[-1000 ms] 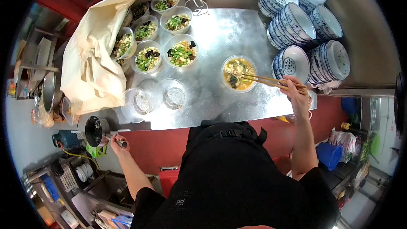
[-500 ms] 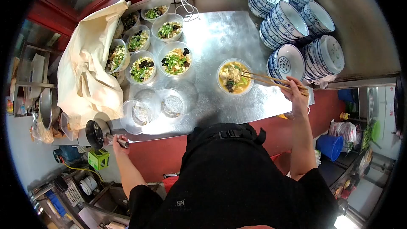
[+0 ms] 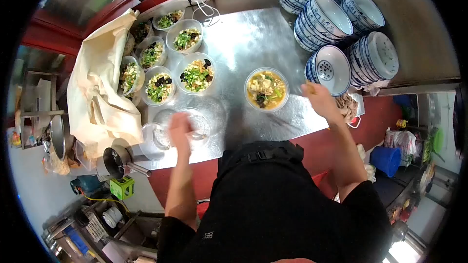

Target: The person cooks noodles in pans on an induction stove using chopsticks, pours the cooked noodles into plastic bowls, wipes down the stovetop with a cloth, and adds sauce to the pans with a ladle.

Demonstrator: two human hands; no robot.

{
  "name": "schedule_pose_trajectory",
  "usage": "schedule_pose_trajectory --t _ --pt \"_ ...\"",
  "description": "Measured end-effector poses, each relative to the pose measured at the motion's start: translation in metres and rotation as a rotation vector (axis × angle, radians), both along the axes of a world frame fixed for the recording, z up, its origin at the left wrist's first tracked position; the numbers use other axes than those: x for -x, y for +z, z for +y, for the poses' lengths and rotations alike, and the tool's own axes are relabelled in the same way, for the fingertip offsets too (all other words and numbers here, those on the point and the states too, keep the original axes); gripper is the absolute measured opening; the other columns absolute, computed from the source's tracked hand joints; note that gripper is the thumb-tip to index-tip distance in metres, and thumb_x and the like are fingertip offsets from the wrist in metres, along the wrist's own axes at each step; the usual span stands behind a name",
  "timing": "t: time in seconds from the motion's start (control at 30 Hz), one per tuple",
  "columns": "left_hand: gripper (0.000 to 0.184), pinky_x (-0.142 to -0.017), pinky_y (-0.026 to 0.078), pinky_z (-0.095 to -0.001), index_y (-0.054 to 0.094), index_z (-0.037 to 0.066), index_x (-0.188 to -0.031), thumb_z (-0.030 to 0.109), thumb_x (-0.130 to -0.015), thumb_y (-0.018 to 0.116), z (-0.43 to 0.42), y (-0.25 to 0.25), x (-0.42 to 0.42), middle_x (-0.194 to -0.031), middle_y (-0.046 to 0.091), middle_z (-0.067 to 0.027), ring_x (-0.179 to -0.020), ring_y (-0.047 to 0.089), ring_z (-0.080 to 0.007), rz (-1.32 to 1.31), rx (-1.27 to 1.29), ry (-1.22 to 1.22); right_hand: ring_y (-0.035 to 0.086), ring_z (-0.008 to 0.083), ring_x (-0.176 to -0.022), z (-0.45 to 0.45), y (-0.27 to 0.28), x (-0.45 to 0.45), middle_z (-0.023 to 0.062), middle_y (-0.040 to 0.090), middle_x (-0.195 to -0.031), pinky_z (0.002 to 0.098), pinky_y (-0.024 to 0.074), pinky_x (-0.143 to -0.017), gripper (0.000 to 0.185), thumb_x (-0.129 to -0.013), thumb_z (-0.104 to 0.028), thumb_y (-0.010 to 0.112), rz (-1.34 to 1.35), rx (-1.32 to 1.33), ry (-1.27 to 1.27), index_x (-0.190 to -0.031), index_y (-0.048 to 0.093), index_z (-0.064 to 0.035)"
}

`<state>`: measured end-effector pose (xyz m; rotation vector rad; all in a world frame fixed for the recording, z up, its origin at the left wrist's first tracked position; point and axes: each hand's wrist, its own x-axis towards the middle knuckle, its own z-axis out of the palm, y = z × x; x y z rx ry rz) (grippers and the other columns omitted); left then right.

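Note:
My left hand (image 3: 180, 125), smeared by motion, is above the clear plastic lids (image 3: 155, 141) near the front of the steel table. Whether its fingers are open or closed does not show. A small saucepan (image 3: 117, 161) sits to its left, handle out, with no hand on it. My right hand (image 3: 321, 100) is closed and raised right of the soup tub; a short brown piece of the chopsticks (image 3: 310, 86) shows at its fingers, the rest hidden. The clear round tub (image 3: 247, 92) holds yellow soup with greens, tofu-like cubes and dark pieces.
Several filled plastic tubs (image 3: 196, 73) stand at the left beside a cream cloth (image 3: 100, 87). Stacked blue-and-white bowls (image 3: 322, 24) line the right back. A crumpled brown cloth (image 3: 346, 107) lies at the right edge. Cables (image 3: 209, 12) hang from a wall socket.
My left hand has let go of the saucepan handle and moved up and right over the lids. My right hand has drawn the chopsticks out of the soup tub and shifted slightly left.

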<state>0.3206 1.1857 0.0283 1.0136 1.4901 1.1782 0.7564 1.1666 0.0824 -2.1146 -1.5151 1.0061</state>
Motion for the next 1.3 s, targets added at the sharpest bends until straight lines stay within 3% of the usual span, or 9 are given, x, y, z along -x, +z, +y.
schedule_pose_trajectory --t 0.07,0.1,0.23,0.43,0.63,0.77,0.9,1.1,1.3 --pt "0.024 -0.052 0.043 -0.0230 0.064 0.007 -0.104 0.029 -0.098 0.056 0.015 -0.009 -0.077 -0.075 0.059 -0.0009 -0.066 0.055 -0.0080 -0.046 0.257 -0.322 0.064 0.0371 -0.085 0.012 -0.053 0.005 0.0233 0.066 -0.092 0.0429 0.0488 -0.078 0.039 -0.094 -0.034 0.054 -0.028 0.033 -0.026 -0.107 0.063 0.0015" --pt "0.029 -0.058 0.048 -0.0288 0.061 0.004 -0.108 0.029 -0.098 0.054 0.018 -0.042 -0.103 -0.079 0.063 -0.0056 -0.070 0.061 -0.0141 -0.014 0.195 -0.404 0.063 0.0395 -0.091 0.015 -0.074 0.006 0.0249 0.066 -0.096 0.0440 0.0484 -0.081 0.038 -0.093 -0.033 0.055 -0.038 0.027 -0.069 -0.109 0.062 0.0006" --pt "0.030 -0.068 0.050 -0.0380 0.060 0.000 -0.107 0.028 -0.096 0.053 0.032 -0.101 -0.146 -0.082 0.066 -0.0140 -0.074 0.065 -0.0240 0.340 0.264 -0.545 0.062 0.0407 -0.100 0.021 -0.151 -0.001 0.0262 0.064 -0.103 0.0448 0.0475 -0.085 0.039 -0.092 -0.033 0.055 0.073 0.006 -0.161 -0.113 0.060 -0.0001" --pt "0.025 -0.063 0.047 -0.0353 0.058 -0.001 -0.087 0.022 -0.094 0.052 0.060 -0.099 -0.157 -0.069 0.062 -0.0104 -0.064 0.060 -0.0207 0.333 0.287 -0.744 0.061 0.0437 -0.097 0.030 -0.112 0.015 0.0270 0.064 -0.100 0.0465 0.0474 -0.083 0.030 -0.089 -0.026 0.058 0.152 0.046 -0.204 -0.104 0.057 -0.0002" --pt "0.022 -0.055 0.043 -0.0295 0.056 0.000 -0.075 0.015 -0.091 0.053 0.077 -0.087 -0.160 -0.061 0.059 -0.0063 -0.056 0.055 -0.0135 0.197 0.289 -0.655 0.059 0.0462 -0.092 0.048 -0.116 0.016 0.0281 0.063 -0.095 0.0502 0.0456 -0.078 0.028 -0.088 -0.025 0.060 0.095 -0.011 -0.195 -0.098 0.054 0.0005" --pt "0.024 -0.053 0.042 -0.0269 0.056 0.002 -0.071 0.013 -0.092 0.052 0.130 -0.050 -0.162 -0.060 0.057 -0.0035 -0.055 0.053 -0.0114 0.067 0.334 -0.576 0.061 0.0374 -0.080 0.096 -0.101 0.014 0.0244 0.062 -0.087 0.0415 0.0465 -0.071 0.024 -0.087 -0.021 0.058 0.253 -0.041 -0.238 -0.092 0.053 0.0015" --pt "0.024 -0.053 0.041 -0.0249 0.056 0.004 -0.070 0.014 -0.092 0.052 0.218 -0.002 -0.163 -0.059 0.055 -0.0025 -0.055 0.051 -0.0092 0.109 0.211 -0.568 0.062 0.0303 -0.072 0.179 -0.057 0.013 0.0204 0.061 -0.078 0.0393 0.0465 -0.066 0.022 -0.086 -0.019 0.058 0.265 -0.213 -0.250 -0.097 0.057 0.0005" --pt "0.023 -0.046 0.038 -0.0280 0.057 0.005 -0.072 0.017 -0.089 0.051 0.378 0.054 -0.181 -0.061 0.055 -0.0036 -0.052 0.048 -0.0110 0.115 0.090 -0.523 0.063 0.0356 -0.070 0.345 -0.029 -0.004 0.0203 0.064 -0.077 0.0398 0.0487 -0.064 0.024 -0.085 -0.021 0.061 0.214 -0.616 -0.255 -0.094 0.064 0.0007" --pt "0.018 -0.045 0.038 -0.0261 0.059 0.004 -0.079 0.016 -0.089 0.050 0.502 0.071 -0.205 -0.066 0.057 -0.0051 -0.052 0.051 -0.0123 0.102 0.003 -0.520 0.064 0.0276 -0.065 0.477 0.007 -0.018 0.0181 0.064 -0.070 0.0381 0.0485 -0.063 0.026 -0.085 -0.023 0.061 0.220 -0.686 -0.287 -0.090 0.065 0.0030"
